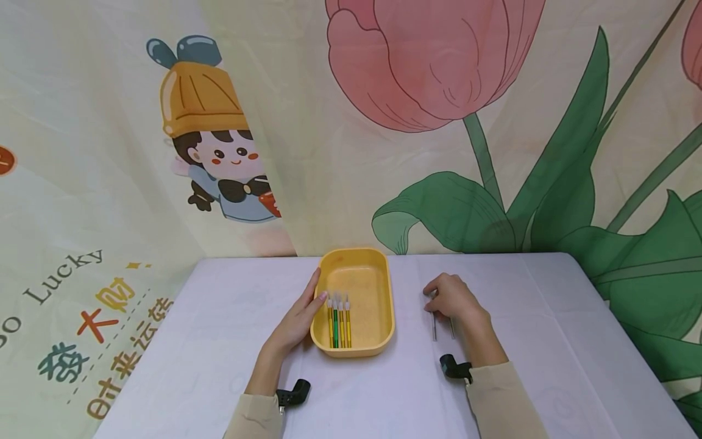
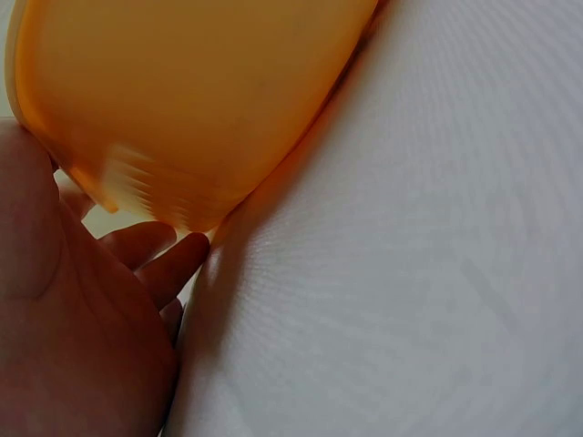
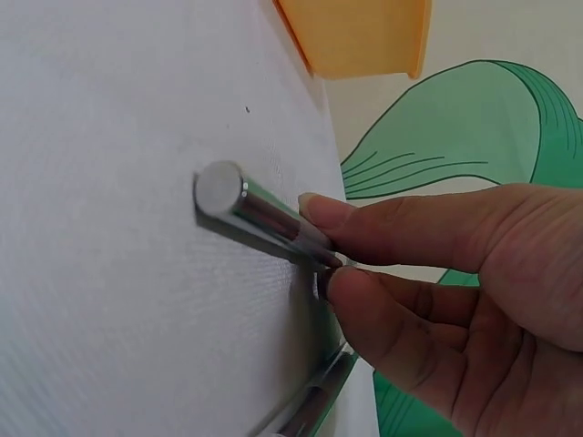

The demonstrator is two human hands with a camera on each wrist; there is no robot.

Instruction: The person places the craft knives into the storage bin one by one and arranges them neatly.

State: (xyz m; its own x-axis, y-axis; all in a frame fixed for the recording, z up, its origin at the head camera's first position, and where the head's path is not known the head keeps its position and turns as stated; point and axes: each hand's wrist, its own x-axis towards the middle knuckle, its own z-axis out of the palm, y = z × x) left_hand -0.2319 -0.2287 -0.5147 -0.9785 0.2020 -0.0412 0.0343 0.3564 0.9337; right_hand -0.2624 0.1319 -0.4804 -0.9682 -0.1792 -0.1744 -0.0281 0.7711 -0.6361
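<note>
A yellow tray [image 1: 390,305] stands mid-table with several slim yellow- and green-handled sticks [image 1: 340,326] with pale tips lying inside it at the left. My left hand [image 1: 296,317] holds the tray's left side, thumb over the rim and fingers along the outer wall. To the right of the tray, the thumb and forefinger of my right hand [image 1: 454,300] pinch a slim silver rod [image 3: 273,214] with a flat round end. A second silver rod [image 3: 319,396] lies beside it, partly under the hand in the head view.
White cloth covers the table [image 1: 521,329]. Behind its far edge hangs a printed backdrop [image 1: 307,183] with a flower and a cartoon figure. A black wrist camera [image 1: 293,393] sits on my left wrist, another [image 1: 455,367] on my right.
</note>
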